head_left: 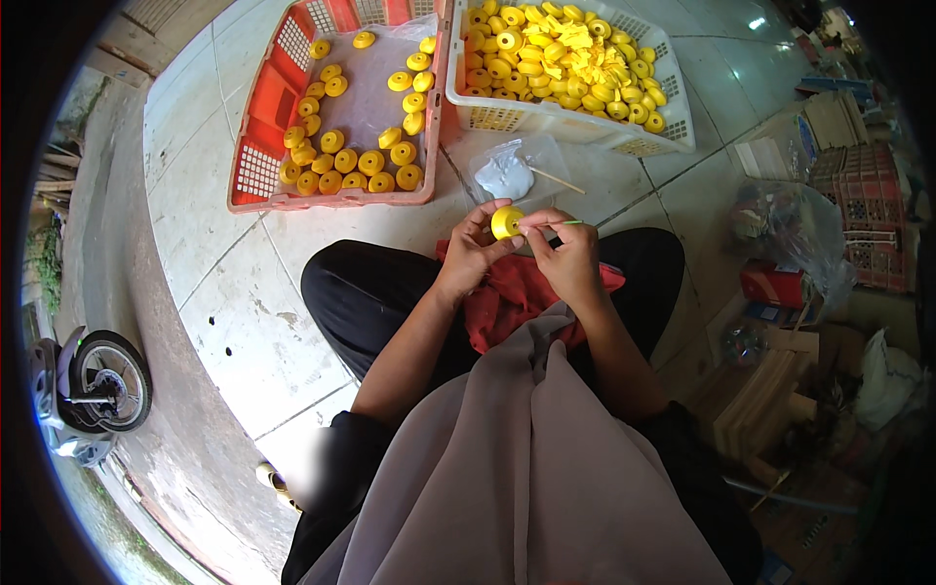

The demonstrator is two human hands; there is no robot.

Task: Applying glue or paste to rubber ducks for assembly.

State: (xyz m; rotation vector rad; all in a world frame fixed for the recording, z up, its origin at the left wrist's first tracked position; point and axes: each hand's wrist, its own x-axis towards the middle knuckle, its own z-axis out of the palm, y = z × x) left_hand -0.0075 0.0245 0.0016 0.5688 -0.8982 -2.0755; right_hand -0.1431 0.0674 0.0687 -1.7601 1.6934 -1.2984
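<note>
Head view: pers. sits on tiled floor [239, 322], knees apart, both hands out at 12 o'clock. L hand [473, 249] has its grip closed on a round yellow piece [504, 223], thumb on near side, fingers on far side; piece is held up over the lap, betw. the hands. R hand [570, 258] has its grip pinched on a thin stick [572, 222], green past the fingers, other end at the piece's centre; can't tell if it goes in. Red cloth [487, 312] on lap, 6 o'clock of piece. Clear bag [505, 174] w/ white stuff at 12, wooden stick [558, 180] approx. 1. Red crate [331, 202] at 10–11 w/ yellow pieces [346, 161], mostly round its edges. White crate [575, 136] at 12–1, heaped w/ more, plus yellow scraps [580, 51]. Motorbike wheel [115, 385] at 8, stacked red crates [868, 244] at 3.
</note>
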